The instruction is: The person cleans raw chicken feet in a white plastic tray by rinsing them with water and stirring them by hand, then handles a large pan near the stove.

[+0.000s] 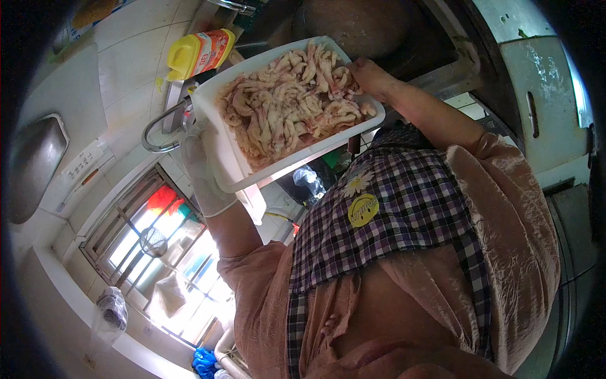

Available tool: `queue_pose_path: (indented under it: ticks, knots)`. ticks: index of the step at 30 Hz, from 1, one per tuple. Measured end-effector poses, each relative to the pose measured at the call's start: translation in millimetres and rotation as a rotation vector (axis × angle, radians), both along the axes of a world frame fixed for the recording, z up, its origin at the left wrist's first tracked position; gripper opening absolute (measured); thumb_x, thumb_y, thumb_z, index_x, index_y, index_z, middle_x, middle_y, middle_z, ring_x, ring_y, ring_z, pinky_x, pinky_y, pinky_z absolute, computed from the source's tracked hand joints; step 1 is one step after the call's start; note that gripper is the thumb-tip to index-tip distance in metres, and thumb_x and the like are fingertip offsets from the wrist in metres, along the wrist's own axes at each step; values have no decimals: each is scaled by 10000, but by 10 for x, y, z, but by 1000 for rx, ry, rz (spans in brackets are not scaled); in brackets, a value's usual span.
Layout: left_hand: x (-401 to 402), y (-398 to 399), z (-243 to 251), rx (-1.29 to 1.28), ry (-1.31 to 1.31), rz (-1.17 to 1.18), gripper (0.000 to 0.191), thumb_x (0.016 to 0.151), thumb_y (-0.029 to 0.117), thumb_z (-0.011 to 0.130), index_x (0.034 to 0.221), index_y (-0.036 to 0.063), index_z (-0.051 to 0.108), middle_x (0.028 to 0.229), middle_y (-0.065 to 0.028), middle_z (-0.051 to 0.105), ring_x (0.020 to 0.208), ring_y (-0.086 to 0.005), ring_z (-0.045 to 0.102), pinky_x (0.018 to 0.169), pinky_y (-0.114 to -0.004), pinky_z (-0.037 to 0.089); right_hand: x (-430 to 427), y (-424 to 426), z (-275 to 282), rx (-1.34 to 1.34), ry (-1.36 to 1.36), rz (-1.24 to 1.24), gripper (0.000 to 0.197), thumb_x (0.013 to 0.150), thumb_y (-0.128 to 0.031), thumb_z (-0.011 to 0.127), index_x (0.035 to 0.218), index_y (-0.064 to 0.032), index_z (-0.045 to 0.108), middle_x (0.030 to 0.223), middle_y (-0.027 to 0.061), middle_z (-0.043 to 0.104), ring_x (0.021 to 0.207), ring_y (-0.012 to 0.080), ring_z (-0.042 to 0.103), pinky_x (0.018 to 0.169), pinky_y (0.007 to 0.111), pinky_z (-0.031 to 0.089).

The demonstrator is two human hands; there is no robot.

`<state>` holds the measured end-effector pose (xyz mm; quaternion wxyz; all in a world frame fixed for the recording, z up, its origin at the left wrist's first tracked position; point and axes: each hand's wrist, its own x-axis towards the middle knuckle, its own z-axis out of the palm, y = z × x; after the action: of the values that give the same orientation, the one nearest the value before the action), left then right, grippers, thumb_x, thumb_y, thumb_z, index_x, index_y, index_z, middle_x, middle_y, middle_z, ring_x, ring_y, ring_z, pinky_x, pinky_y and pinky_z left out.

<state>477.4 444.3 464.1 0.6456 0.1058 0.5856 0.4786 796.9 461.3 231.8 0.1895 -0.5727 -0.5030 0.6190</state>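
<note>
A white plastic tub (217, 161) is held up in front of me, tilted in view. Pale, wrinkled raw meat pieces (284, 106), which look like chicken feet, are heaped in it; its left end shows bare plastic. My left hand (193, 142), in a thin translucent glove, grips the tub's left end, its fingertips partly hidden. Bare, my right hand (370, 78) holds the opposite end at the rim, with the fingers mostly out of sight. Close beside my left hand curves a chrome tap spout (158, 130).
Beyond the tub is a large dark wok (350, 28). A yellow detergent jug (201, 53) stands by the tiled wall. At left is a barred window (161, 251) with a wire strainer (153, 242). A worn metal cabinet (544, 90) stands at right.
</note>
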Motion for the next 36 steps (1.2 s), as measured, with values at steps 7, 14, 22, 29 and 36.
queue_pose_path:
  ticks: [7,14,22,29,36]
  knots:
    - [-281,-115,-127,3,139,16,397,789,143,570,1163,17,522,1047,-123,581,934,-248,572,846,-369,478,-97,53,385,-132,-14,20,339,958,-261,417,1100,35,502,992,147,578,833,200,561,712,324,479]
    - [-218,-122,-131,-111,429,-43,398,813,210,532,1128,-32,542,1028,-135,593,886,-229,593,777,-316,483,-137,31,380,-279,36,-160,345,959,-276,415,1090,30,505,984,140,585,809,193,568,680,317,481]
    - [-597,-590,-724,106,286,23,307,827,204,539,1031,-22,579,941,-107,605,830,-205,601,739,-301,497,-118,59,440,-54,-149,-48,337,939,-298,453,1011,27,500,916,155,568,773,211,570,656,346,470]
    - [-647,-1111,-1149,12,556,131,287,818,199,571,979,-38,593,911,-107,608,819,-190,584,739,-298,489,-315,146,866,64,-190,79,331,958,-282,388,1053,29,452,956,208,578,826,320,599,718,419,473]
    - [-512,-1315,-1271,-52,511,374,305,757,186,573,957,-44,589,876,-104,605,761,-216,588,690,-329,485,-552,190,842,230,-62,-6,264,871,-247,529,988,-11,505,877,166,604,789,311,598,689,393,471]
